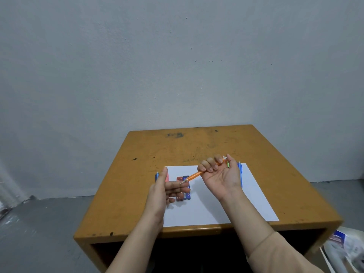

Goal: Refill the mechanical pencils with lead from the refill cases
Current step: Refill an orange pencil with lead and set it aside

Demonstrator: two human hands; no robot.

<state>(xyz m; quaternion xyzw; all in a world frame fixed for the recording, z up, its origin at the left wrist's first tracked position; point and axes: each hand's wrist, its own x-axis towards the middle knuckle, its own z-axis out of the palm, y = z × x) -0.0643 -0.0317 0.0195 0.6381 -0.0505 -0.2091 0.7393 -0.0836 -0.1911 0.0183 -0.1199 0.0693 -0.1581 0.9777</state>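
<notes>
My right hand [218,174] grips an orange mechanical pencil [194,175] above the white paper [216,205], thumb at its cap end, tip pointing down-left. My left hand [165,189] is held flat, palm toward the pencil, and the pencil's tip meets its fingers. Under that hand lie a red refill case [179,179] and a blue refill case [186,178], side by side on the paper. A blue pencil [157,176] and a pink one [167,177] lie behind my left hand. Another blue pencil [240,172] and a green one [228,164] peek out behind my right hand.
The paper lies on a small worn wooden desk [149,154] set against a grey wall. Loose papers [342,247] lie on the floor at the lower right. The desk's back half holds only stains.
</notes>
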